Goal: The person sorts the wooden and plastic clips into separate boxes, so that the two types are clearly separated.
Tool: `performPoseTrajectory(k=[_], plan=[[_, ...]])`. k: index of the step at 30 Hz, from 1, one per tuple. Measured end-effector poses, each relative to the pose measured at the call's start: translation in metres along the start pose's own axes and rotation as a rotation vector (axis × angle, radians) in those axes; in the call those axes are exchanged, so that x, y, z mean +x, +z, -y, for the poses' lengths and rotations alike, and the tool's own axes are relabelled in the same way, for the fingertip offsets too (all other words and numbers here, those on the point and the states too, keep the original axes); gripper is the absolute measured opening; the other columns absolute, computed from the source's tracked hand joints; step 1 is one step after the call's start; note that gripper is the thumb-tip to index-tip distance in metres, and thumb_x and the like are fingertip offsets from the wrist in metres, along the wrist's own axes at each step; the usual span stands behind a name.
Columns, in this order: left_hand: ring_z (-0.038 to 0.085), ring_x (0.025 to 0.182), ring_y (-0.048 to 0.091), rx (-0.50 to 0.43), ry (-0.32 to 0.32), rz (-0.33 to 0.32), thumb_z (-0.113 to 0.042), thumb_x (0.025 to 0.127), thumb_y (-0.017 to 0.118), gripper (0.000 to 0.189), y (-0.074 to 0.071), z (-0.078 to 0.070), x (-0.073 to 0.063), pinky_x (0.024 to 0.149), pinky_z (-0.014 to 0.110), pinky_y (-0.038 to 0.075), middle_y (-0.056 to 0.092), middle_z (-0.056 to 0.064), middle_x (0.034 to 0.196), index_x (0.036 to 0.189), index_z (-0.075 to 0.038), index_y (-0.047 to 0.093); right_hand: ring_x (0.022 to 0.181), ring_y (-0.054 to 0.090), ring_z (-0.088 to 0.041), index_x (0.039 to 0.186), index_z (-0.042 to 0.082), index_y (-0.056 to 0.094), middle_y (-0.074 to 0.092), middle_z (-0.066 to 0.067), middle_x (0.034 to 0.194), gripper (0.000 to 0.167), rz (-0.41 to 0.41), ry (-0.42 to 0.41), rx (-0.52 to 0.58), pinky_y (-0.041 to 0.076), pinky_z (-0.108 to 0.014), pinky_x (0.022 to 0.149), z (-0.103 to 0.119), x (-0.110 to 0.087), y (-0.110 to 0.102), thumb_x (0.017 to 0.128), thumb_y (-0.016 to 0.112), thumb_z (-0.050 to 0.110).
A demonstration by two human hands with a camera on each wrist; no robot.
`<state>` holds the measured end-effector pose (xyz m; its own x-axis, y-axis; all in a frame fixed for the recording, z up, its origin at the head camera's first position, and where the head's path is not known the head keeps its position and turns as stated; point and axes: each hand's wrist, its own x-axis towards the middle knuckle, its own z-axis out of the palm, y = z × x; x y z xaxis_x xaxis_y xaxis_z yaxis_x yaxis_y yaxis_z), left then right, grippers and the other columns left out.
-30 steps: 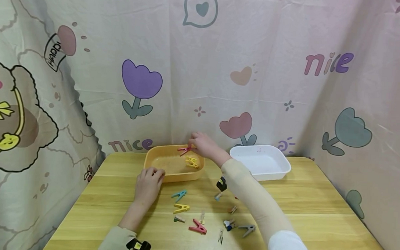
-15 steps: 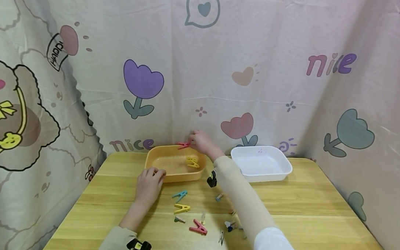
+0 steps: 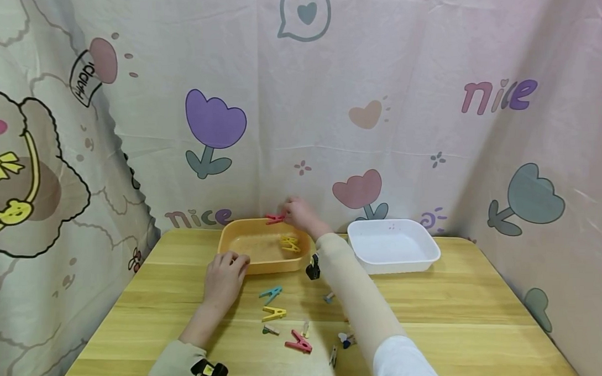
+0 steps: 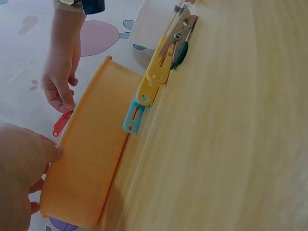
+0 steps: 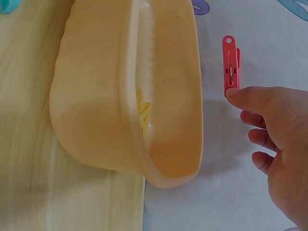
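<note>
My right hand point(image 3: 302, 214) pinches a red clothespin point(image 5: 231, 62) by one end, between thumb and fingers. It is over the back rim of the orange plastic bin point(image 3: 275, 268), and the clothespin points left. My left hand point(image 3: 224, 280) grips the bin's front left rim, thumb against the outer wall and fingers over the edge. Inside the bin, toward its right end, lie yellow clothespins point(image 3: 290, 244). On the table in front are a blue clothespin point(image 3: 271, 293), a yellow clothespin point(image 3: 274, 314) and another red clothespin point(image 3: 299, 342).
A white plastic bin point(image 3: 393, 263) stands at the table's back right. Small wooden clothespins, such as a green-tipped one point(image 3: 270, 330), lie mid-table, some partly hidden by the right sleeve point(image 3: 359, 292). A printed curtain point(image 3: 303, 127) hangs directly behind the table point(image 3: 475, 338).
My right hand, still pinching the red clothespin, has shifted slightly back and left, from above the bin's inside to its back rim. The left hand stays on the front rim.
</note>
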<state>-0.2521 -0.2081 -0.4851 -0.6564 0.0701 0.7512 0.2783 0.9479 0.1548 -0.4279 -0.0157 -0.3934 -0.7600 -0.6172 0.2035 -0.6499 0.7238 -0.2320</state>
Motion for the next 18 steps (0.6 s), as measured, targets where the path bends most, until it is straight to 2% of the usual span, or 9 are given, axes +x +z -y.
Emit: performPoseTrajectory(k=[10,18], plan=[[0.030,0.079,0.053,0.002,-0.015,0.018,-0.014,0.080,0.079,0.014,0.0013,-0.0009,-0.0002,0.064,0.044,0.044,0.061,0.008,0.088,0.092,-0.015,0.071,0.109,0.054,-0.025,0.116,0.010,0.068,0.060,-0.007,0.114,0.027,-0.036,-0.016,-0.017,0.046,-0.039,0.097,0.0014,-0.0014,0.0038,0.089,0.070,0.013],[0.030,0.081,0.053,-0.005,-0.036,0.028,-0.014,0.080,0.079,0.014,0.0011,-0.0010,-0.0002,0.066,0.045,0.045,0.061,0.007,0.088,0.092,-0.016,0.071,0.108,0.055,-0.026,0.116,0.009,0.068,0.060,-0.009,0.117,0.027,-0.050,-0.026,-0.006,0.047,-0.040,0.097,0.0025,-0.0034,0.0039,0.090,0.070,0.014]])
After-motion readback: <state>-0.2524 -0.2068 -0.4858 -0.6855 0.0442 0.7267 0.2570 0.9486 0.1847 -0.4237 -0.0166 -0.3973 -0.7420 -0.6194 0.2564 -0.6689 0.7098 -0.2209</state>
